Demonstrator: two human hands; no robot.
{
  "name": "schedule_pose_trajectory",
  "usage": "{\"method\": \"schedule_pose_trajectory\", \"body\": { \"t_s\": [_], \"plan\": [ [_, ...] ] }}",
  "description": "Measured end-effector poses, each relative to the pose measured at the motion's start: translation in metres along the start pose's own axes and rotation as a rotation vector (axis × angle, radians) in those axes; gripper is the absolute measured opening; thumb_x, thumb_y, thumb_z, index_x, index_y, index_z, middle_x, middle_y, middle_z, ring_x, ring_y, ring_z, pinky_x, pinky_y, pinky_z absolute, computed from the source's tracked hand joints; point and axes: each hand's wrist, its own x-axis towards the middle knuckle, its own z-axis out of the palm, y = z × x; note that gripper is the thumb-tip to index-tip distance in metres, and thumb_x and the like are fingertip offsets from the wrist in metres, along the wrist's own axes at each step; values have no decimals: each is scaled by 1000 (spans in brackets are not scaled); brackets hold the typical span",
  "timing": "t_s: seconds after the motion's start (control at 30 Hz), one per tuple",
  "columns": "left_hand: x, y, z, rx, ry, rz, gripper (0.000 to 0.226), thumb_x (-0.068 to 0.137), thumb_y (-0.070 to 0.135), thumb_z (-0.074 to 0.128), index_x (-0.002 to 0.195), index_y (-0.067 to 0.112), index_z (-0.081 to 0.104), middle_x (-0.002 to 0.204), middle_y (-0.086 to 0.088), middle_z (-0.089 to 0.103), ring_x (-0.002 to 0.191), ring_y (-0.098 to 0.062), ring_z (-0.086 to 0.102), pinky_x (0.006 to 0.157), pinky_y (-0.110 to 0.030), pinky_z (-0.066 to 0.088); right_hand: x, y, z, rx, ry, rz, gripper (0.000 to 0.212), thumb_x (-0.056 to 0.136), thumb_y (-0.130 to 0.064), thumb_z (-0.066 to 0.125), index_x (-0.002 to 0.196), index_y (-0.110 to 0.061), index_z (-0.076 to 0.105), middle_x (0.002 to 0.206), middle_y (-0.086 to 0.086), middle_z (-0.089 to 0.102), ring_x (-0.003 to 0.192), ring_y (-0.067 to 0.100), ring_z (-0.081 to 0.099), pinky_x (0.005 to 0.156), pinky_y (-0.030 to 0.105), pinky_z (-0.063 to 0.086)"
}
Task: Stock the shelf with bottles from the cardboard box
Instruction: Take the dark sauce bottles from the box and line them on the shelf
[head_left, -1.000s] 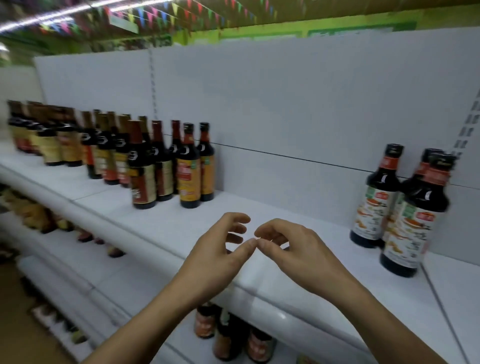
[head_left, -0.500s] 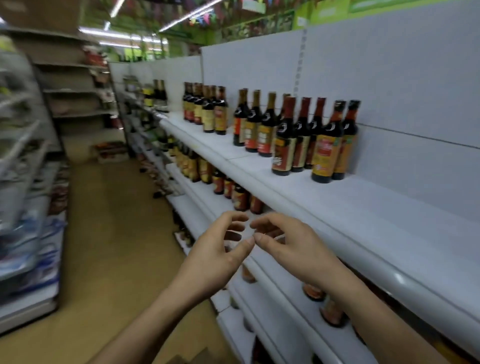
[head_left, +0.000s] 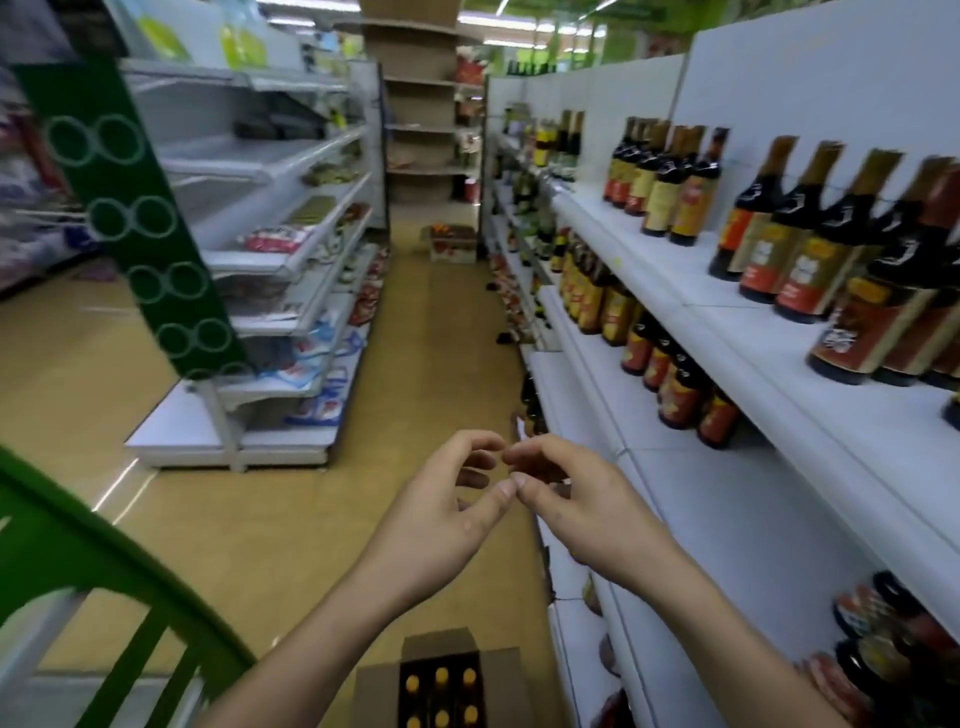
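My left hand (head_left: 441, 512) and my right hand (head_left: 576, 499) hover together in front of me over the aisle, thumb tips touching, fingers loosely curled, holding nothing. Below them on the floor stands the open cardboard box (head_left: 441, 680) with several dark bottles with yellow caps (head_left: 441, 696) upright inside. To the right runs the white shelf (head_left: 779, 374); dark sauce bottles (head_left: 810, 234) with yellow and red labels stand in groups along its top level, well beyond my hands.
Lower shelf levels (head_left: 675, 493) on the right carry more bottles. Across the tan aisle floor (head_left: 426, 332) stands another shelving unit (head_left: 270, 260) with packaged goods. A green frame (head_left: 104, 561) crosses the lower left. A carton (head_left: 452, 244) sits far down the aisle.
My view has swung left, away from the shelf face and down the aisle; the box on the floor has come into view. My hands keep the same joined pose.
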Motion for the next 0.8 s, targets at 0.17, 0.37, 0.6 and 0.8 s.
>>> {"method": "schedule_pose_trajectory", "body": {
  "t_s": [0.17, 0.37, 0.6, 0.8],
  "plan": [
    [-11, -24, 10, 18, 94, -143, 36, 96, 37, 66, 131, 38, 55, 119, 17, 63, 109, 5, 60, 90, -26, 58, 21, 26, 27, 47, -134, -34, 20, 101, -31, 61, 119, -36, 66, 105, -23, 68, 102, -9, 61, 87, 20, 54],
    [-29, -50, 27, 11, 167, -267, 34, 97, 39, 64, 130, 37, 55, 118, 17, 63, 109, 3, 60, 89, -25, 57, 26, 53, 57, 98, -289, -38, 20, 102, -31, 60, 121, -34, 66, 108, -23, 68, 103, -9, 61, 89, 22, 53],
    [-41, -82, 52, -13, 168, -373, 34, 97, 37, 64, 130, 36, 55, 118, 17, 63, 109, 3, 61, 87, -21, 54, 15, 85, 80, 99, -356, 6, 24, 102, -32, 59, 125, -31, 66, 111, -19, 68, 106, -3, 63, 92, 25, 55],
    [-48, -123, 80, -61, 108, -456, 35, 97, 33, 65, 131, 31, 56, 117, 12, 63, 104, 3, 63, 81, -12, 50, 0, 125, 111, 74, -402, 91, 24, 102, -31, 61, 125, -32, 65, 116, -15, 69, 105, -1, 64, 90, 26, 55]
  ]
}}
